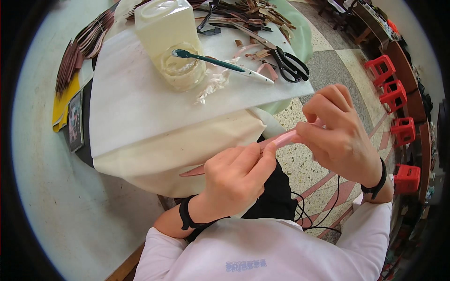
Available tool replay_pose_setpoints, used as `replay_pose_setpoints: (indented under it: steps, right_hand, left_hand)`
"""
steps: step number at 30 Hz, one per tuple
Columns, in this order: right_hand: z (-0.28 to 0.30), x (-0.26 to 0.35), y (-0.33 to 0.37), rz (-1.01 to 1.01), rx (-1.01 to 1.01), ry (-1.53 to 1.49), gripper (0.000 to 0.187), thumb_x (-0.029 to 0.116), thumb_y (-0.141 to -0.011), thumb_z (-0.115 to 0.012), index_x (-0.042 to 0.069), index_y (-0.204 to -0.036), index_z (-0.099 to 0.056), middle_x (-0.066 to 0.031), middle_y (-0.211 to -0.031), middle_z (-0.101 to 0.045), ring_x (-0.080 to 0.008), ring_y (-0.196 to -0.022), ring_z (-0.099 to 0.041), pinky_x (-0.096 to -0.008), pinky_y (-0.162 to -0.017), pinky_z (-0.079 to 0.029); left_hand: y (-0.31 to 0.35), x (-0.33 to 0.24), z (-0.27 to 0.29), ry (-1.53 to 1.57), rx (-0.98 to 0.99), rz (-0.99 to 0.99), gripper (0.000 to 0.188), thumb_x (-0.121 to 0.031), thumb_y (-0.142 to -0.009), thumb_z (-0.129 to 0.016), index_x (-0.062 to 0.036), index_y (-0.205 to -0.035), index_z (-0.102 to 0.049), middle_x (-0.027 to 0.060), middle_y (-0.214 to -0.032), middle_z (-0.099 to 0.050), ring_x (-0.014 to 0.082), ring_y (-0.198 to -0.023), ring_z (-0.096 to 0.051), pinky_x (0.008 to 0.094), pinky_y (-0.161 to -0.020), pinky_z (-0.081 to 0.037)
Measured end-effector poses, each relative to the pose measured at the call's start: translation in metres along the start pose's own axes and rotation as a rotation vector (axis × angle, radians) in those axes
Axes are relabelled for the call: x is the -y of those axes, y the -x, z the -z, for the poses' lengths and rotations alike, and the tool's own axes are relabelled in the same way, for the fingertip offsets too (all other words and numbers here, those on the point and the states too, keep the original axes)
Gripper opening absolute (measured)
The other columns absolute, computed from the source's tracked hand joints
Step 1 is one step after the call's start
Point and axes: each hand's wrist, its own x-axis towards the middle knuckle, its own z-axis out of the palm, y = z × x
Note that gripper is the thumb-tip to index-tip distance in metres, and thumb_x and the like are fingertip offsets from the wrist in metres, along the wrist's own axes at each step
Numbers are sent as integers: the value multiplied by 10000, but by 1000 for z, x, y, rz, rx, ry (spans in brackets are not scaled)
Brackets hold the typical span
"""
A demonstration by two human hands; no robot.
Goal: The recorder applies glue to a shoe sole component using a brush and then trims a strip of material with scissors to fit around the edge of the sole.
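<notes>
Closest in, the person's left hand (236, 175) pinches a narrow pink strip (285, 138) between thumb and forefinger, while the right hand (335, 133) grips it near its upper end, fingers curled tight. The strip slants between the two hands, held off the counter (51, 206), with a darker tail poking out past the left hand, over a cream cloth (187, 157). Judging by the grips, the step in hand is folding or pressing the strip along its length; the next move seems to call for a steady left pinch and careful right fingertips, since so thin a piece could easily twist.

Beyond the cloth, a white sheet (126, 117) carries a translucent container (164, 28), a green-and-white brush (211, 60) with its head over the container's round part, and black-handled scissors (286, 63) on the right. Farther back lies a heap of brown strips (262, 14). Off to the right, red stools (379, 70) stand in a row on the floor.
</notes>
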Motion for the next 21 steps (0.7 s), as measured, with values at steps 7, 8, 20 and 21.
replay_pose_setpoints:
  steps: [7, 8, 20, 21]
  right_hand:
    - [-13, 8, -1, 128, 11, -39, 246, 51, -526, -662, 13, -764, -609, -46, -801, -488, -230, -784, -487, -389, -704, -366]
    - [-17, 8, -1, 155, -19, -45, 257, 50, -516, -661, 12, -765, -609, -41, -788, -488, -228, -779, -484, -390, -699, -364]
    - [-11, -1, -1, 99, -146, 48, 197, 60, -540, -674, 58, -728, -615, 3, -715, -462, -194, -763, -485, -359, -723, -359]
    - [-9, -2, 0, 86, -139, 75, 195, 56, -544, -678, 63, -728, -616, 6, -714, -466, -194, -765, -486, -356, -719, -357]
  left_hand:
    - [-4, -4, 4, -29, -22, -31, 261, 33, -623, -609, 25, -882, -638, 84, -741, -609, 165, -532, -551, 270, -445, -434]
    - [-4, -4, 4, -39, -33, -37, 267, 38, -614, -605, 26, -879, -636, 86, -736, -605, 169, -531, -549, 272, -445, -434]
    - [0, 4, 7, 18, -115, -34, 312, 65, -604, -587, 52, -912, -634, 106, -726, -596, 193, -533, -560, 288, -446, -436]
    - [0, 3, 7, 12, -121, -27, 308, 71, -608, -586, 53, -912, -633, 110, -728, -599, 195, -532, -561, 290, -448, -438]
